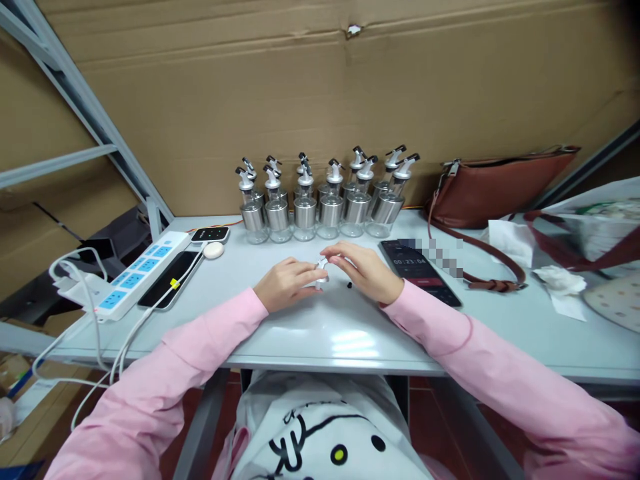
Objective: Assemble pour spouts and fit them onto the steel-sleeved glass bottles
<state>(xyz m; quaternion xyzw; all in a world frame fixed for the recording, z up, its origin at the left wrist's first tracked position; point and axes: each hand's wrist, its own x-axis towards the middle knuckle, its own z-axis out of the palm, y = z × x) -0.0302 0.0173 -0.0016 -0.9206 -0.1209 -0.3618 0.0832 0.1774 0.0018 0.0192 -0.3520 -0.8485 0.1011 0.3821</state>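
Observation:
Both my hands rest on the pale table (310,333), close together, in pink sleeves. My left hand (287,283) curls its fingers round a small silver pourer cap (321,272). My right hand (363,267) pinches the top of the same cap from the right. A tiny black piece (349,285) lies on the table just under my right hand. Behind my hands stand several glass oil bottles (320,200) with steel sleeves and pourer tops, lined against the cardboard wall.
A phone showing a timer (419,270) lies right of my hands. A brown leather bag (495,183) and crumpled tissues (557,280) are at the right. A white power strip (137,273), a dark phone (167,279) and white cables sit at the left.

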